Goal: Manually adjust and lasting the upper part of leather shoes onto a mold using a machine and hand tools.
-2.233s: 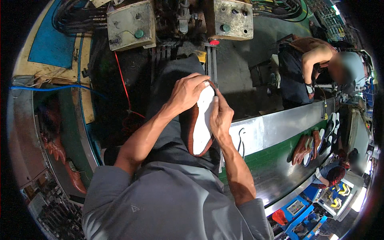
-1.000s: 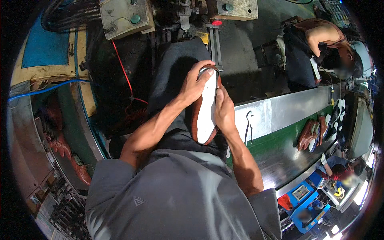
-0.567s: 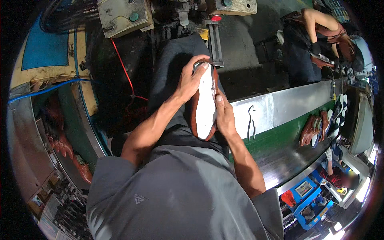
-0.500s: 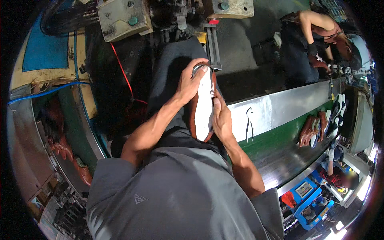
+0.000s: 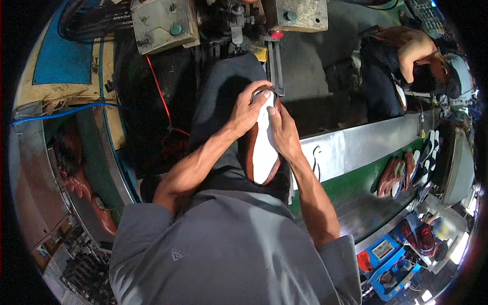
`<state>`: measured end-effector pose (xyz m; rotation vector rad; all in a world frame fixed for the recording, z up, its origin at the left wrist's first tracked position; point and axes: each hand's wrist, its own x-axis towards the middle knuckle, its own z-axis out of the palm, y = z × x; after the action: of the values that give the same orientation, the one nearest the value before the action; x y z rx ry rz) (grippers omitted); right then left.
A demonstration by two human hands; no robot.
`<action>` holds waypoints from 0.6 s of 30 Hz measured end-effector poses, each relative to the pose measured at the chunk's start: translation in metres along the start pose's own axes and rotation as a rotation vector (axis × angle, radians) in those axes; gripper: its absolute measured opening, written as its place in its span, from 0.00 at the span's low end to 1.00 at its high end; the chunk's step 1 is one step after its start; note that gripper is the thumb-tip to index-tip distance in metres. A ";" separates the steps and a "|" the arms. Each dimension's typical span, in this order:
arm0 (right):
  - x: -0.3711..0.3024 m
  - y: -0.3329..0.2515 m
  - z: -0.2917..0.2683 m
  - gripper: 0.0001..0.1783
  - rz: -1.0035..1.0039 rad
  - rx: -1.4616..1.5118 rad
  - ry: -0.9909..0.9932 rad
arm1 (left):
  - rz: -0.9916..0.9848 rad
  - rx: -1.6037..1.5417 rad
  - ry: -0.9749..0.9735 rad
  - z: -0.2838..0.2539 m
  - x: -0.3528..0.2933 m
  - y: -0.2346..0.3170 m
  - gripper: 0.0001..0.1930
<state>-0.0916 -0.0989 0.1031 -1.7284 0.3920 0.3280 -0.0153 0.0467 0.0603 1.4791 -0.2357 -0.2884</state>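
Note:
A brown leather shoe (image 5: 263,152) lies bottom up over my lap, its white underside facing me and its dark-rimmed end pointing away. My left hand (image 5: 246,113) is closed round the far end, thumb pressed on the white bottom near the rim. On the shoe's right side my right hand (image 5: 285,133) grips the brown edge, its thumb reaching toward that same far end. The fingers of the right hand are mostly hidden under the shoe. To the right, curved pliers (image 5: 316,161) lie on the metal ledge, partly beside my right forearm.
Ahead stands a machine with two boxy housings (image 5: 165,26). Several brown shoes (image 5: 390,175) rest on the green conveyor (image 5: 335,195) at right, with more brown shoes (image 5: 104,218) at left. A co-worker (image 5: 406,56) bends over at the far right; blue trays (image 5: 386,264) stand lower right.
My right hand has slid along the shoe's edge toward the far end, its thumb now close to my left thumb. The co-worker at far right has bent lower. The view has shifted slightly.

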 end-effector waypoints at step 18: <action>-0.021 -0.052 0.062 0.49 -0.508 -0.967 -0.180 | -0.095 0.604 0.351 -0.167 0.033 -0.021 0.14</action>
<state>-0.0886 -0.0271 0.1461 -2.6207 -0.4260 0.3140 0.0698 0.1918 0.0252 2.1110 0.0402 -0.0225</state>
